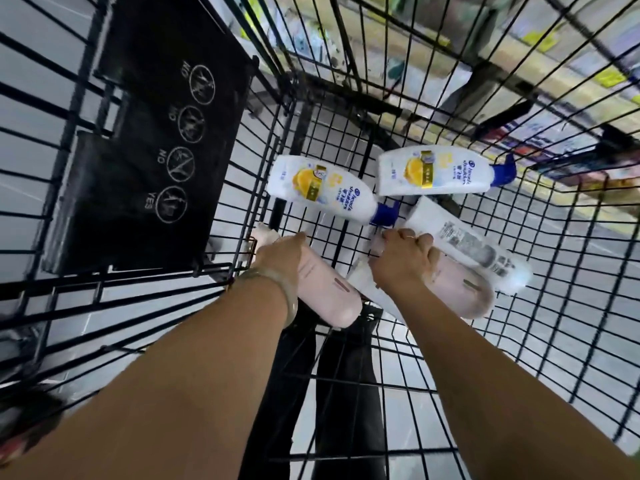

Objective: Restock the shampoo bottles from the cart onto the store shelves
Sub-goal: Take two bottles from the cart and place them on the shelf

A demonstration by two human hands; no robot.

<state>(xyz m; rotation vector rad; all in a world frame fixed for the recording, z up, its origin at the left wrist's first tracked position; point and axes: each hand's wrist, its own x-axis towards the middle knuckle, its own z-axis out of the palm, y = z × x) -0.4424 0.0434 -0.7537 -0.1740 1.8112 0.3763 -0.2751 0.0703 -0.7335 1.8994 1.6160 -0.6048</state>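
- Reaching both arms straight down into the wire cart (519, 341), forearms nearly parallel and wrists bent forward.
- My left hand (280, 251) wraps over the upper part of a pink bottle (322, 296), gripping it. A pale bangle (277, 282) sits on that wrist.
- My right hand (405, 261) has its knuckles up and its fingers curled round a second pink bottle (464, 292), holding it near the top.
- Both pink bottles are smooth, matte and rounded, and they lie tilted over the cart floor.
- Two glossy white bottles, one (322, 192) just ahead of my left hand and one (433, 173) further back, lie flat. Each has a yellow lemon label and a blue cap.
- A third white bottle (474, 247) lies label-back up, touching the right pink one.
- The cart is a thin black grid. Its folded seat flap (156, 150) is flat black plastic with round printed icons.
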